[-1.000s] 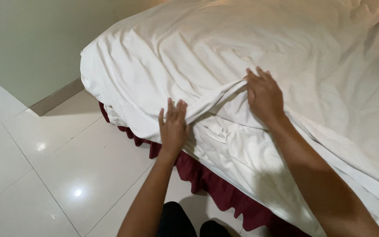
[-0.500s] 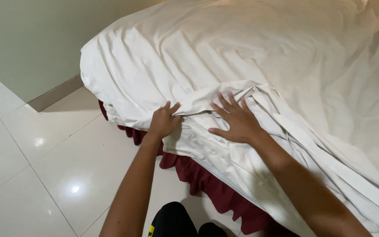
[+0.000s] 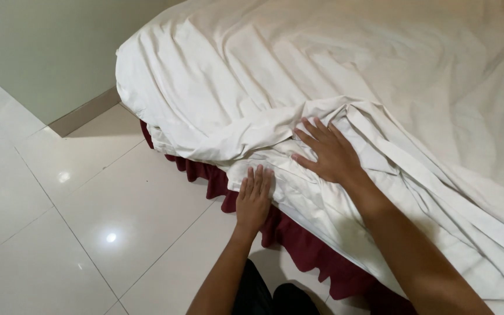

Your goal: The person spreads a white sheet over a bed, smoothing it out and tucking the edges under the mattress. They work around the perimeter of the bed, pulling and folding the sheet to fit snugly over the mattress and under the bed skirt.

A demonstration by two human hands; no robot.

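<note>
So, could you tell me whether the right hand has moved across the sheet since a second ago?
Yes. The right hand slid down the white sheet toward the bed's edge.

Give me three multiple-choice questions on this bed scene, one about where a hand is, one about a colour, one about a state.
1. Where does the left hand lie?
A. on the sheet's hanging edge
B. on the floor
C. on the wall

2. What colour is the bed skirt?
A. blue
B. dark red
C. green

3. How does the white sheet lie under the right hand?
A. flat
B. bunched in folds
C. rolled up

Answers: 1 A, its fingers lie flat at the mattress edge. 2 B, maroon frill below the sheet. 3 B, creased ridges surround the palm.
</note>
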